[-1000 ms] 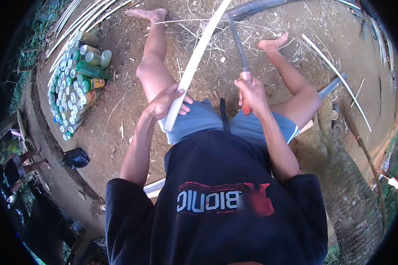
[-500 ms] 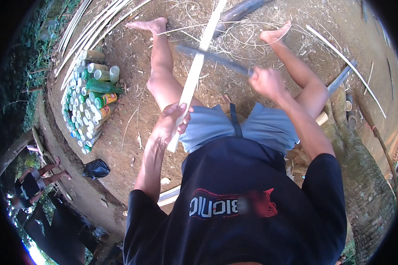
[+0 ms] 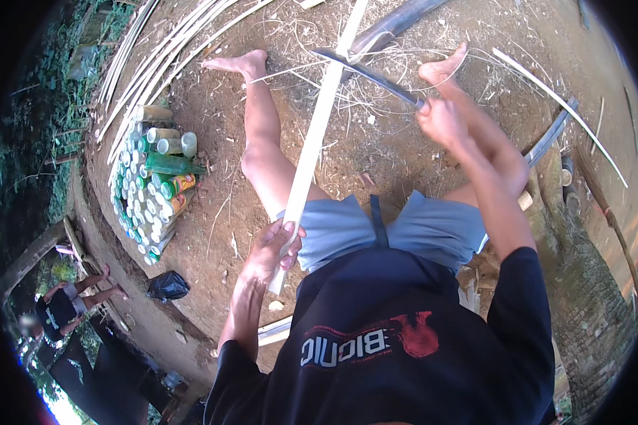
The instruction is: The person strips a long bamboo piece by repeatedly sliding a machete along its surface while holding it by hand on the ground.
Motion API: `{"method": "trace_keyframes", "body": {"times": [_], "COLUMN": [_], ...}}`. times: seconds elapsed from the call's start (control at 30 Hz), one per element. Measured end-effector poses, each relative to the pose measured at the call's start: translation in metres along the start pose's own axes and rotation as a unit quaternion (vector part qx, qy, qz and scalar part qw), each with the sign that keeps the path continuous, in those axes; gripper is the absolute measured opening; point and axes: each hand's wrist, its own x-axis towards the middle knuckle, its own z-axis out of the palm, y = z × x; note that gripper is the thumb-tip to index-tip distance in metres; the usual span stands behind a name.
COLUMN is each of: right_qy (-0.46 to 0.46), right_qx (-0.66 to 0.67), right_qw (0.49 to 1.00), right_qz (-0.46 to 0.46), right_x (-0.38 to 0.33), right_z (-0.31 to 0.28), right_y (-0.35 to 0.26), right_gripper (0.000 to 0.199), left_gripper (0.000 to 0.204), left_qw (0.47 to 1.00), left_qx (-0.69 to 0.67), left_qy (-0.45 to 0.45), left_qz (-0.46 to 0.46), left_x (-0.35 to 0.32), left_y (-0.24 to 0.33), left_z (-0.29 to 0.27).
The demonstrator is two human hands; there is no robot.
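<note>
The left hand's point(image 3: 268, 249) fingers grip the near end of a pale strip point(image 3: 314, 151), angled above the ground point(image 3: 376, 156); the right hand point(image 3: 443, 124) clenches a knife point(image 3: 376, 77) across it. Shavings point(image 3: 376, 103) lie beyond; work seems underway, unfinished.

Stacked bottles point(image 3: 170, 164) near black bag point(image 3: 168, 286)

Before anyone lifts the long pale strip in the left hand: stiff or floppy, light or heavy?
The pale strip is likely fairly stiff: it runs almost straight beyond the left hand, though its far end leaves the picture, so support there can't be ruled out. Probably light for its length, being narrow and gripped one-handed.
</note>
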Motion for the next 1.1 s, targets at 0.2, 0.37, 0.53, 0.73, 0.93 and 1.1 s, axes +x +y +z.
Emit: {"method": "trace_keyframes", "body": {"times": [0.2, 0.37, 0.53, 0.73, 0.93, 1.1], "right_qy": [-0.106, -0.044, -0.178, -0.093, -0.148, -0.159], "right_qx": [-0.135, -0.073, -0.163, -0.124, -0.086, -0.076], "right_qw": [0.963, 0.996, 0.918, 0.988, 0.974, 0.961], "right_qz": [-0.209, -0.041, -0.315, -0.007, -0.148, -0.211], "right_x": [-0.024, 0.013, -0.013, 0.095, -0.017, -0.099], "right_z": [-0.022, -0.002, -0.021, -0.044, -0.006, 0.005], "right_y": [-0.023, -0.002, -0.032, 0.025, -0.043, -0.063], "right_gripper": [0.021, 0.021, 0.018, 0.023, 0.015, 0.009], "left_gripper": [0.035, 0.033, 0.032, 0.031, 0.029, 0.024], "left_qw": [1.000, 0.999, 1.000, 0.998, 0.996, 0.982], "left_qx": [0.010, -0.021, -0.007, -0.042, 0.077, 0.153], "left_qy": [0.005, -0.011, -0.009, -0.021, 0.048, 0.101], "left_qz": [-0.007, -0.041, -0.027, -0.035, 0.009, 0.053], "left_x": [-0.004, -0.005, -0.008, -0.017, 0.010, 0.026], "left_y": [0.004, 0.009, 0.010, 0.001, 0.009, -0.008], "left_z": [0.000, -0.002, -0.001, -0.005, 0.014, 0.020]}}
